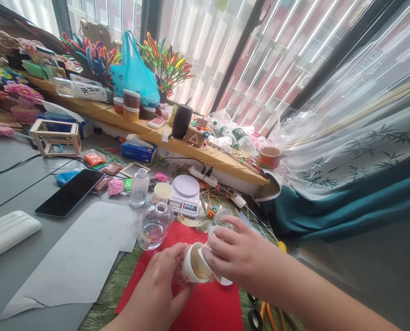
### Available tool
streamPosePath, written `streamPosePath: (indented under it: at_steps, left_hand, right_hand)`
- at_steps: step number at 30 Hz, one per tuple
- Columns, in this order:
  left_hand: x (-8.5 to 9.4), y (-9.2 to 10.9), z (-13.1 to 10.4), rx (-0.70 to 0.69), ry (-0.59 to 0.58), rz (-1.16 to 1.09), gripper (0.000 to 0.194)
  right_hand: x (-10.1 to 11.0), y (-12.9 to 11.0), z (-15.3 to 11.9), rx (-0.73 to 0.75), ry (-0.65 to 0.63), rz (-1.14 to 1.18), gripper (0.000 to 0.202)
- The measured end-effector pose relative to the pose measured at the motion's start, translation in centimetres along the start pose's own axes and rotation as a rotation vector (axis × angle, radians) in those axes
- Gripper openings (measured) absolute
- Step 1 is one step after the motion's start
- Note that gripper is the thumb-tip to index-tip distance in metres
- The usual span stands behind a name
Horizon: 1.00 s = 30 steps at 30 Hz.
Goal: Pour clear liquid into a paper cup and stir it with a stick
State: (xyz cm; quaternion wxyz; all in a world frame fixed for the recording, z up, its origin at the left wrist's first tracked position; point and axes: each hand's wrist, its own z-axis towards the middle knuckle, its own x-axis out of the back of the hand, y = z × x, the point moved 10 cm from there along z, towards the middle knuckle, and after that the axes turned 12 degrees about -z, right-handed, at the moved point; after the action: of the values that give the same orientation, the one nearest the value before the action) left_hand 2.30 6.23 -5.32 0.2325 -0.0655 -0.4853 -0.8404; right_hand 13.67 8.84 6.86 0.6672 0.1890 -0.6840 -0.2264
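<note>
Both hands at work over the red sheet point(205, 303): left hand point(163, 280) wrapped round paper cup point(191, 266), right hand point(236, 255) pinching its rim. Light, crushable; probably best gripped gently round the wall.

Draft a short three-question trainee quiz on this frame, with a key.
1. True or false: both hands grip the paper cup.
2. Which sheet lies under the cup: A) the red sheet, B) the grey paper, C) the phone?
3. What round clear thing stands just left of the cup?

Key: 1. True: left hand and right hand both hold it, tipped sideways. 2. A. 3. The glass bottle.
</note>
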Motion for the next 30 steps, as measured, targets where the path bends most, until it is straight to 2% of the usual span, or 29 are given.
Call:
streamPosePath:
  at_steps: [6, 15, 25, 30]
  left_hand:
    - [0.0, -0.1, -0.1, -0.01, 0.003, -0.011, 0.074]
    - [-0.1, -0.4, -0.3, -0.003, 0.006, -0.022, 0.073]
    - [-0.2, -0.4, -0.2, 0.015, -0.021, -0.02, 0.075]
    - [0.1, -0.6, -0.1, 0.014, 0.008, -0.006, 0.067]
  right_hand:
    - [-0.3, -0.1, -0.1, 0.008, -0.014, -0.008, 0.024]
    - [0.3, -0.4, 0.3, -0.004, -0.014, -0.014, 0.022]
    - [-0.5, -0.4, 0.0, -0.019, -0.049, 0.029, 0.025]
    - [-1.5, 0.3, -0.7, -0.126, -0.064, 0.104, 0.036]
